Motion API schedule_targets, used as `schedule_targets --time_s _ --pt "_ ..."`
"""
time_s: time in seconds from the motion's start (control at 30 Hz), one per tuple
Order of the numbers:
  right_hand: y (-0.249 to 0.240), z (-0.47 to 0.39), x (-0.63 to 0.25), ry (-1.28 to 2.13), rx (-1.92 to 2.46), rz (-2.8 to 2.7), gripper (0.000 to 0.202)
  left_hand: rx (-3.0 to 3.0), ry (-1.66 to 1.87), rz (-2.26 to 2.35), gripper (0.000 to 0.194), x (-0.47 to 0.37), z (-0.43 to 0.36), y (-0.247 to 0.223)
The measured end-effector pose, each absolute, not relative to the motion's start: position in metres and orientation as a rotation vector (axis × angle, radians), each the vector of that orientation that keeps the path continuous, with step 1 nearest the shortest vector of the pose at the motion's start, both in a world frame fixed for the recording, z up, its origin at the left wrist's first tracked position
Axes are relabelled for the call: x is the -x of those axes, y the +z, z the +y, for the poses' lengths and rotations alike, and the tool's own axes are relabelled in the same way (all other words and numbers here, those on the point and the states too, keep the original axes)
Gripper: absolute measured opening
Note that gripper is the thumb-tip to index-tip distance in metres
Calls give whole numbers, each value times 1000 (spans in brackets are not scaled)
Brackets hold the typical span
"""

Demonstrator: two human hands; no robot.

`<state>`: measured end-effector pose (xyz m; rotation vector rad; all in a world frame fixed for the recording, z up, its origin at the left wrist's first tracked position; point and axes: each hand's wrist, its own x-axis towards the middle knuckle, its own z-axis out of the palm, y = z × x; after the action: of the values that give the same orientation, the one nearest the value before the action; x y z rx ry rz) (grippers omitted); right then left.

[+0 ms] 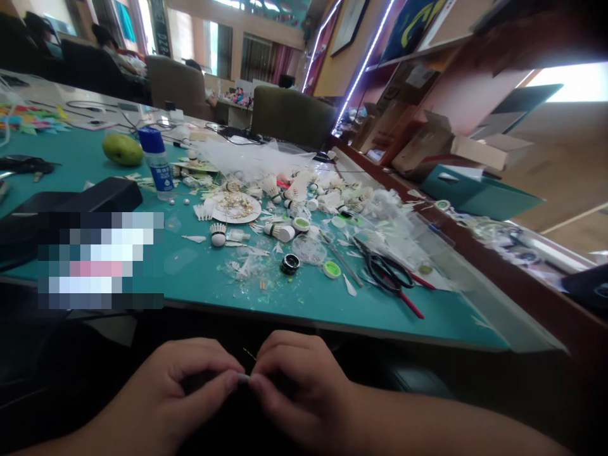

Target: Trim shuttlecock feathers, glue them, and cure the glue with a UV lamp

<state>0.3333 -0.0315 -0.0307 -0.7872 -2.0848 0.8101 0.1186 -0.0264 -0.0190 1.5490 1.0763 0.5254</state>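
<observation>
Below the table's front edge, my left hand (190, 380) and my right hand (306, 383) meet fingertip to fingertip. Both pinch a small grey piece (243, 378), thumb against forefinger on each side; its full shape is hidden by the fingers. A thin gold-coloured strand (249, 353) sticks up between the two hands, and I cannot make out where it is fixed. On the green tabletop (199, 288) beyond lie a shuttlecock (218, 234), a small black round container (289, 263), a green-filled lid (332, 270) and black-handled scissors (387, 269).
A round white plate (236, 218) holds gold and pearly bits. Behind it stand a blue-capped bottle (159, 171) and a green mango (122, 149). Red-handled pliers (412, 305) lie near the scissors. Cardboard boxes (451, 149) fill the right side; several people sit further back.
</observation>
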Motion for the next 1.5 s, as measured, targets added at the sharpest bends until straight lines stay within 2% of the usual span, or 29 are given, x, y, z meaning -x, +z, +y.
schedule_targets --time_s 0.3,0.53,0.67,0.77,0.8,0.9,0.93,1.13,1.3,1.5 --pt "-27 -28 -332 930 965 -1974 15 -1436 544 1246 23 -113 -28 -23" --pt "-27 -26 -332 1054 1029 -1928 21 -1204 518 1096 28 -115 -26 -22" --pt "-28 -27 -331 1128 1054 -1893 23 -1268 475 1094 28 -116 -31 -29" --pt "-28 -28 -329 1198 1096 -1869 25 -1474 567 1174 47 -116 -35 -33" --pt "-28 -29 -329 1223 1103 -1863 25 -1574 614 1164 47 -116 -35 -33" --pt "-28 -30 -327 1291 1101 -1844 25 -1823 669 1023 15 -115 -33 -29" --pt "-29 -30 -326 1307 1100 -1840 26 -1858 660 996 12 -114 -32 -27" --pt "-29 -31 -326 1389 1140 -1781 28 -1971 641 991 18 -112 -28 -20" --pt "-28 -29 -330 1545 1199 -1665 34 -2033 697 1001 16 -110 -24 -20" --pt "-27 -26 -331 1705 1270 -1512 41 -2081 882 895 16 -108 -23 -23"
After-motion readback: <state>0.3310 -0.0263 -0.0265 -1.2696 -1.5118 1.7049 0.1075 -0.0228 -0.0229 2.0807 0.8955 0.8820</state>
